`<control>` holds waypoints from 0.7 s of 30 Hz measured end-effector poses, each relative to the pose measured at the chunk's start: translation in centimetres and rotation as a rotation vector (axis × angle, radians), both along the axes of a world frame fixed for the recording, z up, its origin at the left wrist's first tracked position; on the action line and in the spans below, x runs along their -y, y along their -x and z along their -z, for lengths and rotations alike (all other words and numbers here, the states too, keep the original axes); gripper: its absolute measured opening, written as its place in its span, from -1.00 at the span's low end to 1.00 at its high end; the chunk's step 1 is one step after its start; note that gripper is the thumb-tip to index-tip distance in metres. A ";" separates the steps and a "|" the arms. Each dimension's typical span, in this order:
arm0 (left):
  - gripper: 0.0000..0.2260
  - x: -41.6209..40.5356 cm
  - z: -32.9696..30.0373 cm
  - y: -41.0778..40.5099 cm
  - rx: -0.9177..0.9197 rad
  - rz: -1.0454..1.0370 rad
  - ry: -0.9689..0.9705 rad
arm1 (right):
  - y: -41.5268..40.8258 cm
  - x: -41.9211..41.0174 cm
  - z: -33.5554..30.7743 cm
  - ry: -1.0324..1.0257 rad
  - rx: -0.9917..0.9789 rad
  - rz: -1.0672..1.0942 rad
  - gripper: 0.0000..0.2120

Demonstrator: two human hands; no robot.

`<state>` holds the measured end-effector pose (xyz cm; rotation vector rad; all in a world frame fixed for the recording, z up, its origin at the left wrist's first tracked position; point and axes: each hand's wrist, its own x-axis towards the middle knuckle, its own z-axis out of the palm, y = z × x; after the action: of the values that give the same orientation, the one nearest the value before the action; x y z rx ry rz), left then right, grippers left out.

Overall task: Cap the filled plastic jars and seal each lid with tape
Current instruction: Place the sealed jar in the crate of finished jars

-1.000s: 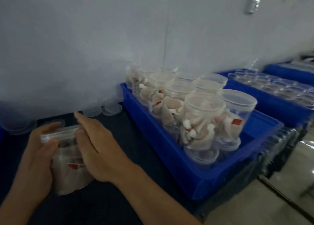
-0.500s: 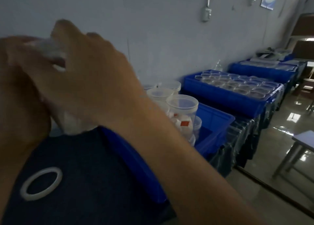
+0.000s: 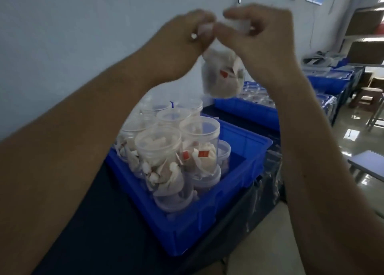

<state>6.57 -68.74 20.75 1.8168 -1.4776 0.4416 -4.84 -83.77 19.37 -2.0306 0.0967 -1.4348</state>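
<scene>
Gripping blurred filled jar (image 3: 223, 75) aloft (white contents, red tags)

1. The jar (image 3: 223, 75) held aloft is motion-blurred; its lid is hidden behind the fingers (image 3: 234, 28).
2. Both forearms run off the bottom edge.
3. The far bins' (image 3: 247, 108) contents are too small to tell.
</scene>
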 end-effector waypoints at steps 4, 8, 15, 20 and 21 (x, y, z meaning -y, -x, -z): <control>-0.63 3.4 2.4 -0.8 0.041 -0.115 -0.215 | -0.2 2.1 5.7 -0.085 -0.122 0.060 -0.47; -0.57 4.4 4.4 -1.2 -0.013 -0.203 -0.426 | -1.7 3.5 10.1 -0.143 -0.224 0.037 -0.50; -0.54 4.1 6.6 -1.4 -0.116 -0.326 -0.664 | -3.5 3.1 14.6 -0.254 -0.330 -0.132 -0.46; -0.69 3.8 7.6 -1.2 -0.088 -0.341 -0.643 | -3.5 2.9 16.0 -0.270 -0.317 -0.191 -0.68; -0.71 3.8 7.8 -1.3 -0.072 -0.345 -0.641 | -3.5 2.9 16.1 -0.287 -0.305 -0.220 -0.68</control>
<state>7.84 -72.53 12.94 2.5808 -1.3458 0.0525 -1.30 -86.68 3.26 -1.9367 0.1902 -0.9135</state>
